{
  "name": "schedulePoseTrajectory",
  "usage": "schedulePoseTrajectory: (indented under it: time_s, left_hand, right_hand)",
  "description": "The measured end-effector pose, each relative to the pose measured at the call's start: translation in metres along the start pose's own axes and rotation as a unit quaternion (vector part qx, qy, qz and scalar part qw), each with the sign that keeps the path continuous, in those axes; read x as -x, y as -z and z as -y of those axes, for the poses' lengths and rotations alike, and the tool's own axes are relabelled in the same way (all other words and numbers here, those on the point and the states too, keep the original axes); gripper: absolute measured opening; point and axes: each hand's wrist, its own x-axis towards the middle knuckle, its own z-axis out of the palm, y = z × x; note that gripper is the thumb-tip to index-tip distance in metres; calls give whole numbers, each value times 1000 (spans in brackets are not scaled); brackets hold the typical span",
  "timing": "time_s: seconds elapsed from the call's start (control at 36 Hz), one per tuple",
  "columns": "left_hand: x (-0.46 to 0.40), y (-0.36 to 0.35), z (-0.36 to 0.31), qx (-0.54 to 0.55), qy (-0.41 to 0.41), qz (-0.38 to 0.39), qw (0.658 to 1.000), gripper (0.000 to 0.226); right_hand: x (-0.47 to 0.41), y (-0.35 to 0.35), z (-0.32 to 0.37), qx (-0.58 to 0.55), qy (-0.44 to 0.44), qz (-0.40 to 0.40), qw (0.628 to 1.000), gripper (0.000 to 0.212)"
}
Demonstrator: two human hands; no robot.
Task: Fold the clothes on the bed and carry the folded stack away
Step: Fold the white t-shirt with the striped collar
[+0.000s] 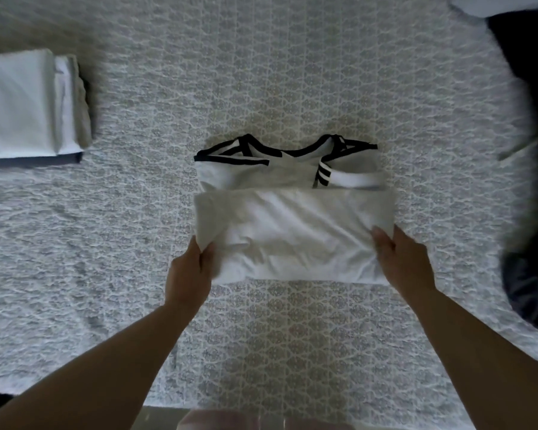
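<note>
We are bent over the bed (261, 72), with its grey-and-white patterned cover, and a white T-shirt (286, 231) with black trim at the neck and sleeves lies in the middle of it, just ahead of us. Its lower half is folded up over the body, so the collar and striped sleeves show beyond the fold. Our left hand (188, 274) pinches the near left corner of the folded part, thumb on top and fingers tucked under the cloth. Our right hand (406, 262) has its grip on the near right corner, the fingers curled under the edge, though blur hides just how they lie. Well apart at the far left sits a folded stack (28, 103) of pale clothes. Dark clothing (528, 274) lies heaped along the right edge.
</note>
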Motion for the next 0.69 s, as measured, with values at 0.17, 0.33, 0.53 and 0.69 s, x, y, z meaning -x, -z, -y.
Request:
schedulePoseTrajectory:
  time_s: [0.17,0.33,0.53,0.69]
  left_hand:
    - [1,-12,7,-52,93,100,989,41]
    - [6,-6,1,-49,70,42,995,37]
    - [-4,12,-16,22,6,-76,997,46]
    - [-52,23,-31,36,-2,-115,993,34]
  right_hand:
    - [-5,-7,-5,60,-68,49,995,46]
    - [6,-1,3,16,-10,-14,1000,40]
    - [3,14,20,-37,58,-121,990,50]
    - [-47,25,49,-31,76,-128,988,50]
